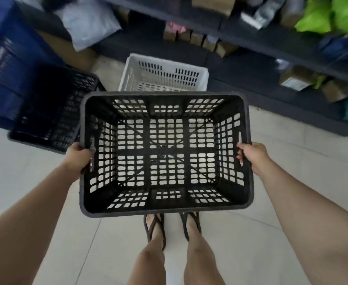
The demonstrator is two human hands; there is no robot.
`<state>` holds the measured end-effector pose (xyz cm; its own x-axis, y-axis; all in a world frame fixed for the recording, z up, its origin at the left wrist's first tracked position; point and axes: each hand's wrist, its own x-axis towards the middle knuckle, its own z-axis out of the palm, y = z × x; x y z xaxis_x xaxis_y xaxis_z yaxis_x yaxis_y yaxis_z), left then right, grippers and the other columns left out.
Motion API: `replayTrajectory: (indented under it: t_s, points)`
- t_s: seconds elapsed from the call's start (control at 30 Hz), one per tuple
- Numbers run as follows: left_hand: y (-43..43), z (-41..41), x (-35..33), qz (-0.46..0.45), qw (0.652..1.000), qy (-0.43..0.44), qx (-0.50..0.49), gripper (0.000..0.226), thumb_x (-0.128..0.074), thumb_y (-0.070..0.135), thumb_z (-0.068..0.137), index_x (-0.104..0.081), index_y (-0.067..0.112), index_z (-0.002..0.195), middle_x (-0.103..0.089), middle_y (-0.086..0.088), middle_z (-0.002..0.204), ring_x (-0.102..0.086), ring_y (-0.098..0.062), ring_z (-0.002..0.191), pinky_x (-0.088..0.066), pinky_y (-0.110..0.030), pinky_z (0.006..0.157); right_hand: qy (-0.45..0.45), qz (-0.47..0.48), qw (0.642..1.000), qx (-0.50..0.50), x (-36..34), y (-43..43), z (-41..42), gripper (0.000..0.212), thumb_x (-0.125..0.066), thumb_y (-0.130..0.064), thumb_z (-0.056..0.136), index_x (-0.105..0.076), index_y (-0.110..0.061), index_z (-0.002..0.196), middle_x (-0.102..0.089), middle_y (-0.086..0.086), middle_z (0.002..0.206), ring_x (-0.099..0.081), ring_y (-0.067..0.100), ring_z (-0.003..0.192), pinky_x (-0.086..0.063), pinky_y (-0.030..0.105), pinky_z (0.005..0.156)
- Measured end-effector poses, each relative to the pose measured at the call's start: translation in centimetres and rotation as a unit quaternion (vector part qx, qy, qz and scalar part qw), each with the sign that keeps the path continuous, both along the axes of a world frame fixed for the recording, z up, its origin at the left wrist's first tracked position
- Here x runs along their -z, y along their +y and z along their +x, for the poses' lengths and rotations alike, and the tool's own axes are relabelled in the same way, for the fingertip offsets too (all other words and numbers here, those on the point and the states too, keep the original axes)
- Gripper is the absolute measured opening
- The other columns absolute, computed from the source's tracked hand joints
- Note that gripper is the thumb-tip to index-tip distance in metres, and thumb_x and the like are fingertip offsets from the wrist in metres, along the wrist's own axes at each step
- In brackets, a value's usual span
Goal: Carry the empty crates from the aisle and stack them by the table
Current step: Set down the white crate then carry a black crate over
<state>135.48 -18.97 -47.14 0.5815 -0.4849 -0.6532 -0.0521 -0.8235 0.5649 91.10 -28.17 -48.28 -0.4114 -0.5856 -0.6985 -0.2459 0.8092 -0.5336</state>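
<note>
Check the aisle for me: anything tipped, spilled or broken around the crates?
One oddity: the second black crate on the floor at left is tilted, leaning against the blue boxes. The white crate sits upright; no spill shows.

Pale tiled floor (pixel 282 182) lay open to the right and behind; a white slotted plastic crate (pixel 162 74) stood ahead, a dark perforated crate (pixel 51 112) left, dark shelving (pixel 271 64) beyond.
</note>
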Motion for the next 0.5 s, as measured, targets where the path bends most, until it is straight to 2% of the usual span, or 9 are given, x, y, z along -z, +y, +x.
replayTrajectory:
  t_s: [0.07, 0.13, 0.23, 0.37, 0.5]
  points:
    - [-1.7, -1.8, -4.2, 0.0, 0.999, -0.007, 0.031, 0.026, -0.056, 0.001, 0.088, -0.052, 0.001, 0.114, -0.05, -0.007, 0.067, -0.048, -0.021, 0.054, -0.045, -0.03, 0.048, 0.011, -0.028, 0.999, 0.033, -3.5, 0.9, -2.3, 0.014, -0.061, -0.014, 0.089, -0.058, -0.008, 0.077, -0.055, 0.005, 0.065, -0.048, 0.016, 0.051, -0.044, 0.027, 0.05]
    - [-3.5, -4.4, -7.1, -0.013, 0.998, -0.005, 0.055, 0.031, -0.054, 0.0, 0.087, -0.05, -0.004, 0.118, -0.049, -0.009, 0.064, -0.046, -0.024, 0.052, -0.041, -0.031, 0.05, 0.026, -0.053, 0.996, 0.068, -6.1, 2.1, -5.2, 0.012, -0.061, -0.014, 0.088, -0.06, -0.005, 0.08, -0.055, 0.006, 0.063, -0.047, 0.017, 0.05, -0.044, 0.029, 0.051]
    - [-6.0, -10.1, -9.8, -0.025, 0.994, -0.021, 0.108, 0.028, -0.05, -0.001, 0.086, -0.055, -0.009, 0.113, -0.051, -0.013, 0.065, -0.048, -0.027, 0.055, -0.046, -0.035, 0.059, 0.031, -0.062, 0.991, 0.115, -8.6, 4.4, -11.4, 0.016, -0.063, -0.013, 0.087, -0.059, -0.007, 0.073, -0.057, 0.007, 0.063, -0.049, 0.018, 0.049, -0.046, 0.029, 0.049]
    - [-7.7, -22.1, -13.3, -0.052, 0.983, -0.05, 0.169, 0.023, -0.047, -0.004, 0.083, -0.057, -0.014, 0.101, -0.052, -0.014, 0.064, -0.048, -0.026, 0.057, -0.043, -0.037, 0.065, 0.027, -0.07, 0.987, 0.143, -11.5, 8.3, -22.2, 0.01, -0.066, -0.008, 0.084, -0.06, -0.003, 0.078, -0.058, 0.008, 0.062, -0.049, 0.019, 0.046, -0.047, 0.026, 0.043]
    - [-7.8, -37.1, -15.5, -0.083, 0.968, -0.063, 0.228, 0.014, -0.051, 0.0, 0.085, -0.06, -0.003, 0.096, -0.056, -0.016, 0.07, -0.052, -0.027, 0.062, -0.044, -0.036, 0.071, 0.019, -0.09, 0.979, 0.18, -13.9, 12.7, -35.7, 0.012, -0.065, -0.005, 0.082, -0.062, 0.006, 0.079, -0.056, 0.013, 0.057, -0.049, 0.023, 0.043, -0.047, 0.032, 0.048]
